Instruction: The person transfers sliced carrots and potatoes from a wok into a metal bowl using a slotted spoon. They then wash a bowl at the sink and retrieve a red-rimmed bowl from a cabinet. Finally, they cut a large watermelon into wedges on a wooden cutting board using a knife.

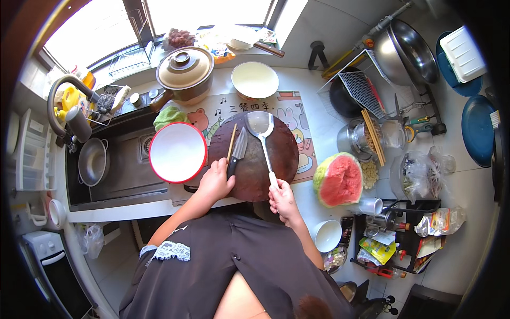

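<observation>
A round dark wooden chopping board (255,175) lies before me. My right hand (283,200) grips the white handle of a metal ladle or spatula (261,131), whose wide head rests over the board's far edge. On the board's left half lie a black-handled kitchen knife (238,149) and a chopstick-like wooden stick (232,139), side by side. My left hand (216,179) is at their near ends, over the board's left edge; whether its fingers grip either is unclear. Left of the board, a white bowl with a red rim (178,152) stands partly over the sink, beside a green cloth (170,116).
A cut watermelon (340,180) and a white bowl (327,235) stand to the right. Beyond the board are a cream bowl (255,80) and a lidded clay pot (185,73). The sink (123,167) with a metal colander (93,162) is at left; a cleaver handle (269,49) shows near the window.
</observation>
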`<state>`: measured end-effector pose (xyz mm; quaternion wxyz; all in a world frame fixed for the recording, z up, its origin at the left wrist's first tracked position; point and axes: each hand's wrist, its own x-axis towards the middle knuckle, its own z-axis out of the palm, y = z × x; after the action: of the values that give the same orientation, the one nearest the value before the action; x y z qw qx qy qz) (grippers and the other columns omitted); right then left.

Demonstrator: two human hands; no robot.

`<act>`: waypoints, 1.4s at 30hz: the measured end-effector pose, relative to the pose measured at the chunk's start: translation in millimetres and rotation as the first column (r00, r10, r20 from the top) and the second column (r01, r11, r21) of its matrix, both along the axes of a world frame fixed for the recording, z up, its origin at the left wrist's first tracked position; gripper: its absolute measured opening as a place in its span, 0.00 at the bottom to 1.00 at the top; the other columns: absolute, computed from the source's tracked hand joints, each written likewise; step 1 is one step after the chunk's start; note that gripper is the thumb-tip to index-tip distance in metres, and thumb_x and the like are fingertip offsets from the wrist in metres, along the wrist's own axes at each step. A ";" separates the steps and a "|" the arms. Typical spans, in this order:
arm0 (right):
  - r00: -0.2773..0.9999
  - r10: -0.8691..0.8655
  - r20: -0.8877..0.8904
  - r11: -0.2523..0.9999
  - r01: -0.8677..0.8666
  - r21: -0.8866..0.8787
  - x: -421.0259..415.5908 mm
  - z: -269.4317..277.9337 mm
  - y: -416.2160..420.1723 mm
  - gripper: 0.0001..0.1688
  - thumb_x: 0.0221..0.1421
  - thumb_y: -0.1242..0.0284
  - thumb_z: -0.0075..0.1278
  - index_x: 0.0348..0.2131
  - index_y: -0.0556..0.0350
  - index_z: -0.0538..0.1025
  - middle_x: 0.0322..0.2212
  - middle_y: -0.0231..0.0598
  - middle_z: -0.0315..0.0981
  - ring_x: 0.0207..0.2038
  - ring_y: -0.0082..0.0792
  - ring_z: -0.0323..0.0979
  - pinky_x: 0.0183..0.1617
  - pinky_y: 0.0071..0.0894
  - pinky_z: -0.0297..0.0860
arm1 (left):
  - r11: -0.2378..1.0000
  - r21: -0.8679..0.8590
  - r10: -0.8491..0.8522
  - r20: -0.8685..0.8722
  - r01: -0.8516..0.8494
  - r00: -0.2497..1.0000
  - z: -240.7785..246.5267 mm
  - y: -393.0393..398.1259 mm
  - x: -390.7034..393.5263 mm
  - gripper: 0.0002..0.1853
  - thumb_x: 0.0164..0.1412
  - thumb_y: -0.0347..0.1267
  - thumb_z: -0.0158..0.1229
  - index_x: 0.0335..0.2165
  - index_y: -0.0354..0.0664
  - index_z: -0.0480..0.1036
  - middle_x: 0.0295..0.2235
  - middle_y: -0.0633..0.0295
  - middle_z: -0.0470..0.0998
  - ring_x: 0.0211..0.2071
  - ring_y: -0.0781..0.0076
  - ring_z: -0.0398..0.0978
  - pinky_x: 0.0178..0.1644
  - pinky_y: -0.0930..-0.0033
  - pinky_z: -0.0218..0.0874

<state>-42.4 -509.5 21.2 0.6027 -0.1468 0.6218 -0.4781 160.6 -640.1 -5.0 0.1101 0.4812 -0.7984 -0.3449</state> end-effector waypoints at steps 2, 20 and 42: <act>0.999 -0.009 -0.032 1.000 0.008 -0.029 6.8 -4.7 10.2 0.22 0.62 0.70 0.48 0.52 0.57 0.59 0.21 0.26 0.60 0.14 0.14 0.56 0.13 0.16 0.56 | 0.999 -0.041 0.015 0.086 -0.012 0.996 7.0 -0.9 -6.9 0.31 0.51 0.40 0.62 0.48 0.38 0.59 0.39 0.43 0.68 0.37 0.42 0.74 0.40 0.49 0.67; 0.994 -0.106 0.010 0.988 0.107 -0.107 15.5 -22.3 19.7 0.17 0.63 0.73 0.45 0.50 0.54 0.62 0.19 0.26 0.59 0.13 0.15 0.56 0.13 0.17 0.55 | 0.966 0.236 0.160 -0.225 -0.106 0.961 4.4 -22.5 0.2 0.26 0.50 0.37 0.55 0.46 0.32 0.67 0.39 0.42 0.73 0.43 0.48 0.72 0.49 0.59 0.63; 0.946 0.059 -0.319 0.955 -0.147 -0.258 -53.8 9.7 -104.7 0.16 0.61 0.71 0.46 0.47 0.59 0.65 0.19 0.24 0.62 0.13 0.12 0.56 0.14 0.14 0.55 | 0.800 0.589 0.509 -0.567 -0.113 0.647 33.5 1.6 74.0 0.20 0.55 0.27 0.53 0.47 0.36 0.62 0.26 0.67 0.67 0.18 0.85 0.63 0.20 0.79 0.57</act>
<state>-96.2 -614.2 30.9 0.4962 -0.3352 0.6261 -0.4994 234.7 -638.5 28.5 0.3351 0.4590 -0.4761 -0.6711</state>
